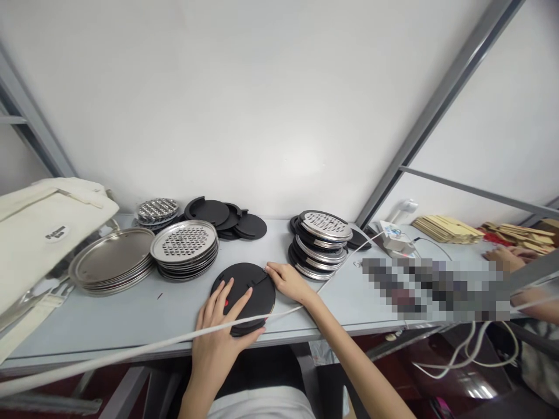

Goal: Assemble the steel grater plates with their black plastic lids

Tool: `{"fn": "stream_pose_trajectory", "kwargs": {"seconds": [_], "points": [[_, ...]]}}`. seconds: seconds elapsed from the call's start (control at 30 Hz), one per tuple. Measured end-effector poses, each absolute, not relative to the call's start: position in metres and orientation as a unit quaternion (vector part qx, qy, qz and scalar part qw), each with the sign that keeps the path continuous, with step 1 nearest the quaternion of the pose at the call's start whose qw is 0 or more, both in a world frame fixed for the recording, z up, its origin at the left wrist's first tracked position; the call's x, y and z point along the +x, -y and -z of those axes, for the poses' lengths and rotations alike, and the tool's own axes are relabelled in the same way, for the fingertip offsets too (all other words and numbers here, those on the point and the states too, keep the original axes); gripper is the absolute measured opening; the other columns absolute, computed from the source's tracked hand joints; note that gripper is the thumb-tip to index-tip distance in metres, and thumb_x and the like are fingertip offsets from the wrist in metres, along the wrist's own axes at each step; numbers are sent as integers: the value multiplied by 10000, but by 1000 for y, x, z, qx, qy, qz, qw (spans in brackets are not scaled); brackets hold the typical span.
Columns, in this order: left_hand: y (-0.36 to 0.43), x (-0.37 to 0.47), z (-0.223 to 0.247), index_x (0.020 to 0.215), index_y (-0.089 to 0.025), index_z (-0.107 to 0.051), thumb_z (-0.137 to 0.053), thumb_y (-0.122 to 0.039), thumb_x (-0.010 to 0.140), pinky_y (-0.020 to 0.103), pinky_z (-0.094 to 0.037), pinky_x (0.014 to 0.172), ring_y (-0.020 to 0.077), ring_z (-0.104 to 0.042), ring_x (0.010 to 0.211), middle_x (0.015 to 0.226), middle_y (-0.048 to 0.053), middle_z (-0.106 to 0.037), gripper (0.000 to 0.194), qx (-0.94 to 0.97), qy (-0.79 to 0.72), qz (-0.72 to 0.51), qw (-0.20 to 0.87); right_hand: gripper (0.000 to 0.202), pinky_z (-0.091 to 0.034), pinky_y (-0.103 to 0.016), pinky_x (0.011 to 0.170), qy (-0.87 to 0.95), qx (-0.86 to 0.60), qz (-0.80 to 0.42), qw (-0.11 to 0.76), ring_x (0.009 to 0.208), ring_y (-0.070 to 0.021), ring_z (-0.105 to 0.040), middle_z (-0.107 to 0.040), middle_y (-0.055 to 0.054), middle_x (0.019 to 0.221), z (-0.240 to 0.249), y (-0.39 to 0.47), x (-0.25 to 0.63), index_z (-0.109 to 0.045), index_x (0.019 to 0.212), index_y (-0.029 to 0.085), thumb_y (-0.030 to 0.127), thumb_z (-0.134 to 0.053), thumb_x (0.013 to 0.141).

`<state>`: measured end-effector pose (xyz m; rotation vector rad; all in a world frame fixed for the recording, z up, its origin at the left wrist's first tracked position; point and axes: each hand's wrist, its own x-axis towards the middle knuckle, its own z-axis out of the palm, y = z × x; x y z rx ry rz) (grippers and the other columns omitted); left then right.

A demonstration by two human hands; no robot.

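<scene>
Cream bag (pixel 26 233) at left end of worktop (pixel 109 326) bore round white patch (pixel 57 234) with dark print in two lines. Upper word began, apparently, with "F", lower, shorter one with "B"; rest was too small and blurred to read. Scribble-like mark (pixel 358 264) on worktop, right of metal-topped stack (pixel 327 226), was likewise illegible.

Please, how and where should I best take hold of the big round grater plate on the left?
Probably by opposite sides of its smooth rim, coming from above: the grater plate lies flat atop its pile, and holes cover its middle.
</scene>
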<state>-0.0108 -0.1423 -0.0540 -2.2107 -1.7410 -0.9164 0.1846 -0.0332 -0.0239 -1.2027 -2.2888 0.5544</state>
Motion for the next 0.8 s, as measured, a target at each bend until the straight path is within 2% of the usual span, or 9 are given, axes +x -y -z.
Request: {"fn": "stream_pose_trajectory", "kwargs": {"seconds": [0.3, 0.8], "points": [[143, -10, 53, 1281, -436, -486, -704, -500, 705, 450, -424, 996, 305, -365, 1299, 1465, -7, -335, 620, -752, 576, 313, 68, 332, -267, -249, 565, 844, -439, -197, 236, 536, -119, -398, -401, 35, 565, 25, 33, 184, -358, 651, 203, 299, -340, 968], [142, -11, 58, 1314, -446, -436, -719, -522, 674, 482, -417, 1012, 323, -340, 1314, 1498, -4, -276, 704, -762, 563, 311, 71, 319, -270, -240, 562, 858, -423, -183, 228, 527, -113, -398, -394, 37, 559, 25, 32, 186, -326, 655, 201, 266, -334, 967]]}}
